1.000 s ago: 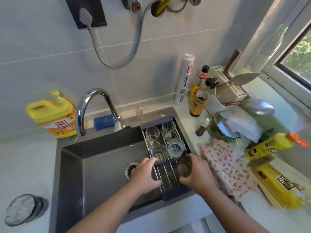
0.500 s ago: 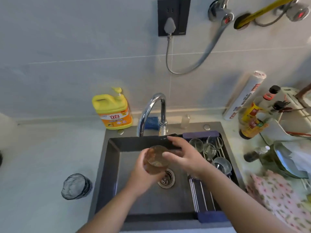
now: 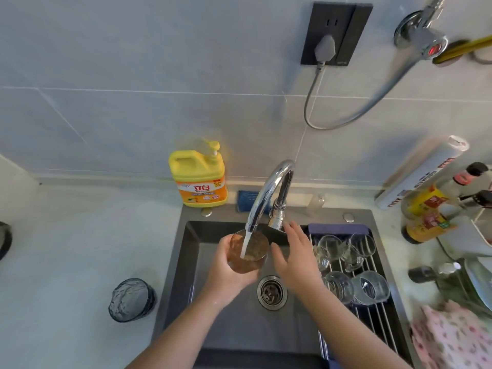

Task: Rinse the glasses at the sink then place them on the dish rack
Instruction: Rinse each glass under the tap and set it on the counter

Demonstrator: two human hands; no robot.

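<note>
Gripping the amber glass (image 3: pixel 249 253) in the left hand (image 3: pixel 226 275), fingers curled round its lower wall and base, mouth up, over the sink (image 3: pixel 253 334) and directly under the faucet (image 3: pixel 269 190), with water streaming into it. Holding nothing in the right hand (image 3: pixel 295 259): fingers straight and spread, just beside the glass, fingertips up by the base of the faucet, perhaps touching the lever there, though hard to tell from this angle. Judging by the look: rigid, thin-walled, breakable, light when empty but gaining weight while filling, and slick once wet. Best taken round the mid-wall with a full wrap of fingers and thumb rather than pinched at the rim; worth tipping out before carrying, to shed weight. Worth minding the metal spout and the hard sink edge, either likely to chip it on a knock. For placing, heading right to the dish rack (image 3: pixel 375 323) laid across the sink's right side, crowded at its far end with several clear glasses (image 3: pixel 338 286), so setting down on the bare bars nearer the body, apart from those. Leaving for later a dark textured glass (image 3: pixel 131 299) on the counter (image 3: pixel 66 262) left of the sink, probably heavier and easier to grip.
</note>
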